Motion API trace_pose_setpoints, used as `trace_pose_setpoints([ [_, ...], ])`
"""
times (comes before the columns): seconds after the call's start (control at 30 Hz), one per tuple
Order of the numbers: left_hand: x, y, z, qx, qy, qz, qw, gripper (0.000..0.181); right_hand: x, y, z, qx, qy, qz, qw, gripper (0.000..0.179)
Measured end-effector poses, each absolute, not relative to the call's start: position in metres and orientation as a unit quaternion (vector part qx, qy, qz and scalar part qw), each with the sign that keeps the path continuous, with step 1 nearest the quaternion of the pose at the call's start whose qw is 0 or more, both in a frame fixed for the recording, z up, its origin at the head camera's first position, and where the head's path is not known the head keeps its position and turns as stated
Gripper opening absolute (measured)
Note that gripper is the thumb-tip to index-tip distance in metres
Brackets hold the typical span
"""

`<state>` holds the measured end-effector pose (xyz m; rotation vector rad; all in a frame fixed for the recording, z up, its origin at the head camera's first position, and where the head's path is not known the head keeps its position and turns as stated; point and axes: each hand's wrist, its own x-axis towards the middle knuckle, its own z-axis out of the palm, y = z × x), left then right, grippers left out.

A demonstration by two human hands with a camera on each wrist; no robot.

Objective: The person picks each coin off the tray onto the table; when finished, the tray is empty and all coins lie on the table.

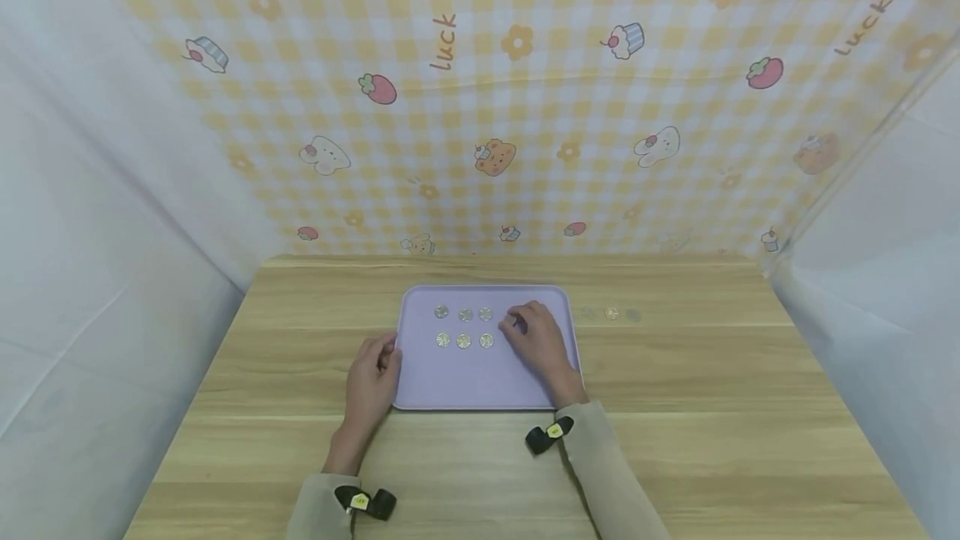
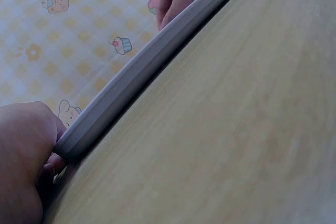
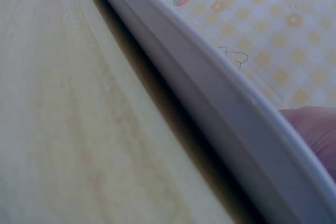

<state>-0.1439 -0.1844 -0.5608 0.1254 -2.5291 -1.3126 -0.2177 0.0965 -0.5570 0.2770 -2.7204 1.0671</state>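
A lilac tray lies on the wooden table, bearing round metal coins in two rows of three. My left hand grips the tray's left edge; in the left wrist view the hand has fingers above and below the rim. Over the tray's right half, my right hand pinches a coin between thumb and forefinger, just right of the back row. From the right wrist, the tray's wall hides the fingertips, and only part of the right hand shows.
Three more coins lie in a line on the table, right of the tray. Behind the table hangs a yellow checked cloth with cartoon prints. White cloth closes off both sides.
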Motion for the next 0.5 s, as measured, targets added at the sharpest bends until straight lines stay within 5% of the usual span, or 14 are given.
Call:
trace_pose_setpoints([
  [0.5,-0.1443,-0.1838,-0.5597,0.044,-0.877,-0.455,0.144,0.031,-0.2165,0.0991,-0.5574,0.091,-0.915,0.375,0.122,0.027],
])
